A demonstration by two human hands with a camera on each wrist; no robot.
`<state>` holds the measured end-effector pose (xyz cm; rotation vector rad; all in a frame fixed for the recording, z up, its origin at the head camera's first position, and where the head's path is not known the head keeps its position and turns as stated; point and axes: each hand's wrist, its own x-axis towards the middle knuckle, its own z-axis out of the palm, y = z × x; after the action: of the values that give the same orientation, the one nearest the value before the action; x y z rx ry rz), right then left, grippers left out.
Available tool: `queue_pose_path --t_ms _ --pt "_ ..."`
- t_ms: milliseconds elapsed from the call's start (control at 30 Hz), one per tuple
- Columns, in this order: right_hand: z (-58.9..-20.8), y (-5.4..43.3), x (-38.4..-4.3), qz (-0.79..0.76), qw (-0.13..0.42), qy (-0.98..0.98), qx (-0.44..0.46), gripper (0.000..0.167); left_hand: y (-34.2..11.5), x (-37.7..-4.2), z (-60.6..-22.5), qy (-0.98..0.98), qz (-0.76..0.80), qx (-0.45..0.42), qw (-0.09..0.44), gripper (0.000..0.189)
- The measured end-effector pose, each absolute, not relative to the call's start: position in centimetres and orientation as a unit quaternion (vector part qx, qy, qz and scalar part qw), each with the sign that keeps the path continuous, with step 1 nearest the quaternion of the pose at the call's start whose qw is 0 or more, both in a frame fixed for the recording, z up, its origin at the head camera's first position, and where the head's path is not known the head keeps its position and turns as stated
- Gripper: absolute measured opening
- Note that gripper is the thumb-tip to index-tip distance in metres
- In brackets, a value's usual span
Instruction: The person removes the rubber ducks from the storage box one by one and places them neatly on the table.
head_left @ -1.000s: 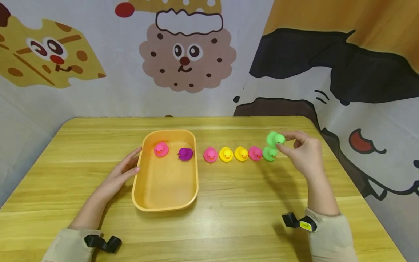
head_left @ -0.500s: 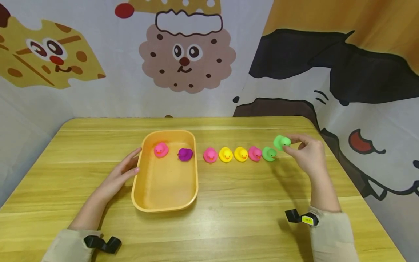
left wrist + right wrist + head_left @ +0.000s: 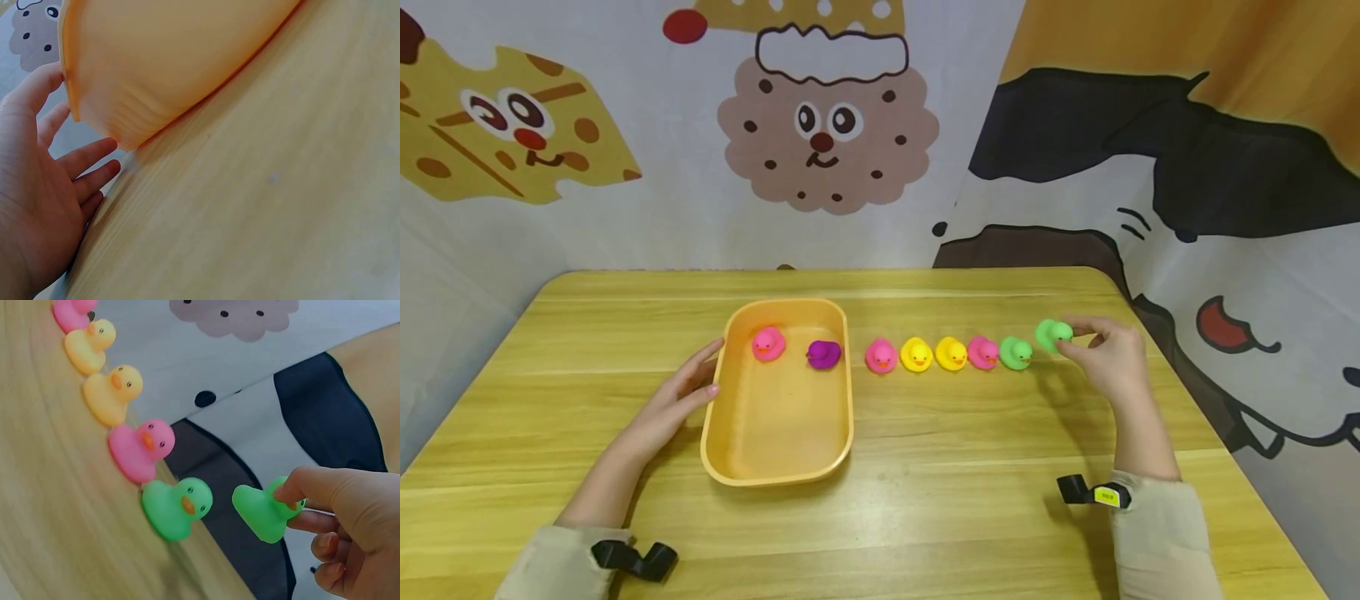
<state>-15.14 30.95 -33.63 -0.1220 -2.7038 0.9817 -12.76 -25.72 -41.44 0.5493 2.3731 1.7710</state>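
Note:
My right hand [image 3: 1112,354] pinches a light green rubber duck [image 3: 267,509] by its head between thumb and fingers, just above the table at the right end of a row. The row's last one is a green rubber duck [image 3: 1016,353]; left of it sit a pink duck [image 3: 982,352], two yellow ducks [image 3: 916,355] and another pink duck [image 3: 882,357]. My left hand [image 3: 673,400] touches the left wall of an orange plastic tub [image 3: 775,481], fingers nearly straight in the left wrist view. Inside the tub are a bright pink duck [image 3: 768,343] and a purple duck [image 3: 823,355].
The wooden table [image 3: 925,517] ends at the back against a curtain [image 3: 647,225] printed with cartoon figures. Each sleeve cuff carries a black wrist camera [image 3: 634,560].
My right hand has carried the light green duck right and lower, from above the last green duck to beyond it. The left hand and tub stay put.

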Motion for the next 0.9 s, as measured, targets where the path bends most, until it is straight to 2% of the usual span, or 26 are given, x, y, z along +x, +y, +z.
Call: queue_pose_path --t_ms 900 --pt "-37.4 32.9 -16.2 0.350 0.095 -0.930 -0.058 0.037 -25.7 -12.7 -41.4 0.791 0.582 0.178 0.064 0.060"
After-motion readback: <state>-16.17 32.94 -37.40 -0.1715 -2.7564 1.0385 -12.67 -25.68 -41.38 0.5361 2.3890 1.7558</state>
